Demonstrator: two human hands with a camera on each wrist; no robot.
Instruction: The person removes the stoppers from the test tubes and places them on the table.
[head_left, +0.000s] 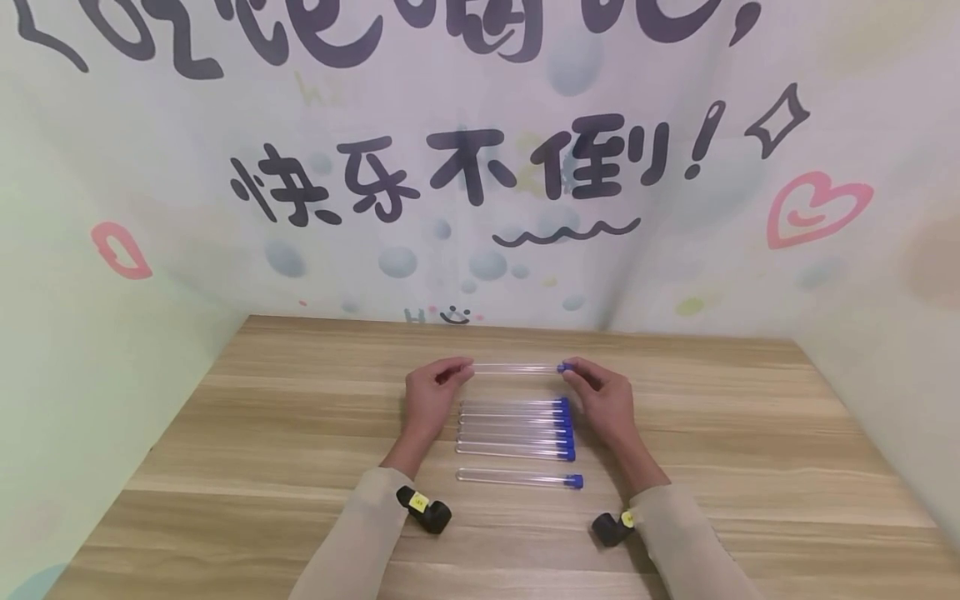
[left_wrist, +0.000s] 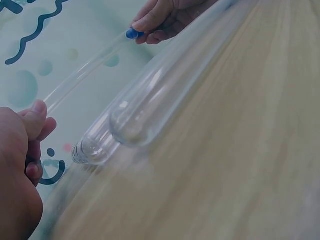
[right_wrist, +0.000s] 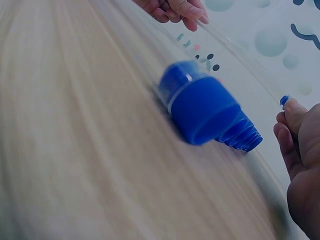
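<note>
A clear test tube with a blue cap lies crosswise between both hands, beyond the other tubes. My left hand pinches its rounded end between thumb and fingers. At the other end my right hand pinches the blue cap. Nearer to me lies a row of several capped test tubes, side by side, with their blue caps to the right. One more capped tube lies apart from that row, closest to me. Its rounded end looms large in the left wrist view.
The wooden table reaches back to a printed white backdrop with dark lettering. Pale walls flank it on both sides. A black wrist camera sits at the left cuff, another camera at the right.
</note>
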